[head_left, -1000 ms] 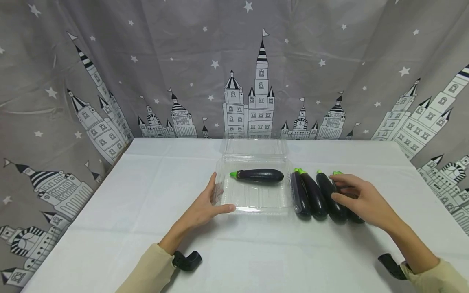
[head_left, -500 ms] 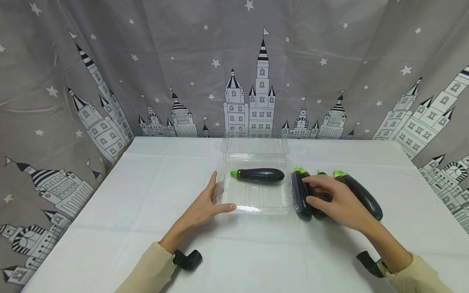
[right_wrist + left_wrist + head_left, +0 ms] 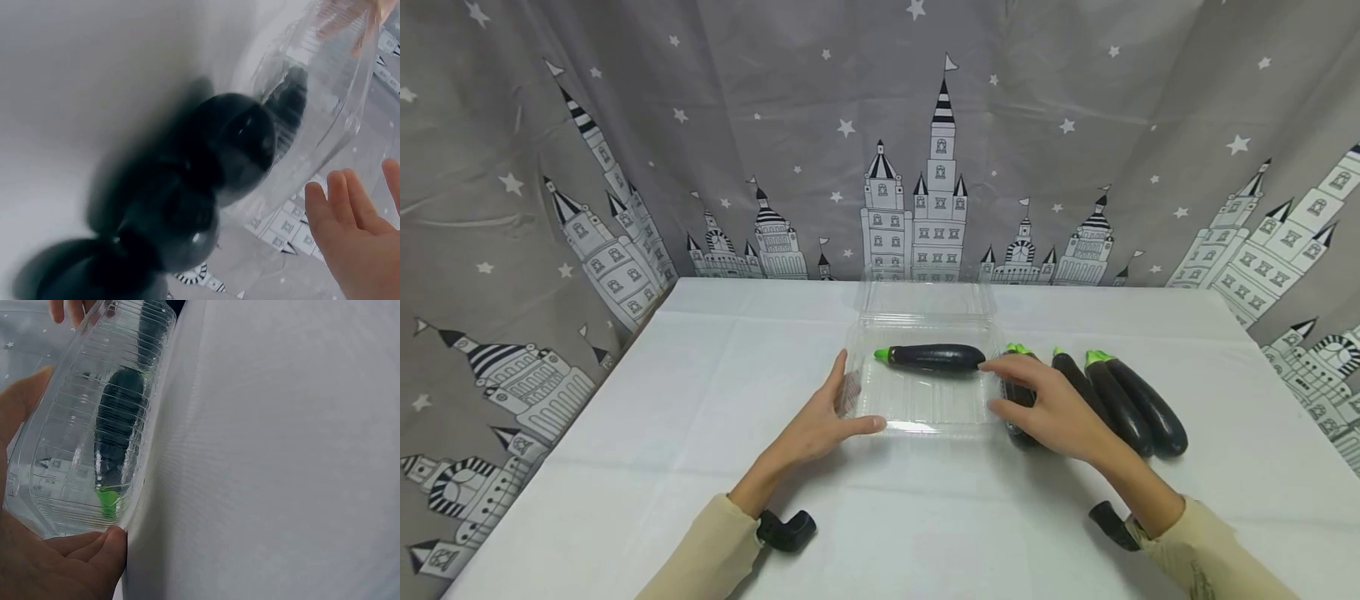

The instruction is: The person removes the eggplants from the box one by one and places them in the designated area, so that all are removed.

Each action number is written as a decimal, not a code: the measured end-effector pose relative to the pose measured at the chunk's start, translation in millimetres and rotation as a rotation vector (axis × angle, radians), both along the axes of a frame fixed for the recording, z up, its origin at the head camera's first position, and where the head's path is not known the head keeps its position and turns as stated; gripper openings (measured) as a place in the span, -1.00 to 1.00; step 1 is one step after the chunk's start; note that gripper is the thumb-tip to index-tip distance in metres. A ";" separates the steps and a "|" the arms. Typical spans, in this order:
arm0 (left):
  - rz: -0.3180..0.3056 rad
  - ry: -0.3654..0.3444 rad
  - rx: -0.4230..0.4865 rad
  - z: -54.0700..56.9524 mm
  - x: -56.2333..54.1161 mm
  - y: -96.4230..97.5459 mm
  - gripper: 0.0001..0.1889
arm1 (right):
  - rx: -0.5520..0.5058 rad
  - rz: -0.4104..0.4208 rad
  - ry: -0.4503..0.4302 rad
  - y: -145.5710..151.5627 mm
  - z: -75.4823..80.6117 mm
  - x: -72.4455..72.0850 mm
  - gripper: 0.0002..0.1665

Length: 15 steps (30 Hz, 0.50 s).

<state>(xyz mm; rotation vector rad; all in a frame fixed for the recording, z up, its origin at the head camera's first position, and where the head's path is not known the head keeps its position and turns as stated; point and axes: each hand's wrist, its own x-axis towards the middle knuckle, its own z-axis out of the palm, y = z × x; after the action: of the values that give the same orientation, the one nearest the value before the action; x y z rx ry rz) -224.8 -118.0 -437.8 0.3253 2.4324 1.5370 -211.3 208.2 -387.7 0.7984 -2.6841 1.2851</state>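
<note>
A clear plastic clamshell box (image 3: 917, 410) lies with its lid raised at the back. One dark eggplant (image 3: 936, 357) rests crosswise in it, green stem to the left. My left hand (image 3: 808, 429) grips the box's left side, thumb along the front rim; the left wrist view shows this eggplant (image 3: 115, 425) through the ribbed wall. Above the box's right edge is my right hand (image 3: 1052, 408), fingers extended and holding nothing, fingertips by the eggplant's blunt end. Beneath that hand, another eggplant (image 3: 1021, 395) is partly hidden. In the right wrist view, rounded eggplant ends (image 3: 237, 140) sit beside the box.
Several more eggplants (image 3: 1142, 408) lie side by side to the right of my right hand, stems away from me. Everything stands on a white-covered table (image 3: 737, 350). A grey curtain (image 3: 760, 83) with castles and stars hangs behind it.
My right hand has swept leftward from the far-right eggplant, across the row, to the box's right edge, uncovering the right-hand eggplants. The left hand has stayed on the box.
</note>
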 end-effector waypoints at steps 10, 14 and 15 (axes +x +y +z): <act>-0.005 -0.001 -0.010 0.5 -1.5 0.3 0.31 | -0.053 0.019 -0.095 -24.8 0.7 -18.2 -0.51; 0.002 -0.011 -0.011 0.7 -1.2 0.8 0.31 | -0.029 0.033 -0.077 -32.4 0.8 -29.2 -0.50; 0.002 -0.012 -0.010 0.7 -1.2 1.0 0.31 | -0.021 0.034 -0.071 -33.7 0.8 -32.5 -0.50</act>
<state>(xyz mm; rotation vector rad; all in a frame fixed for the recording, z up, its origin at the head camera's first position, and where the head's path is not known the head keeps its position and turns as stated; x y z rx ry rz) -226.1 -117.1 -437.1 0.3117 2.4312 1.5233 -243.8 174.5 -386.8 0.8141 -2.7182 1.3716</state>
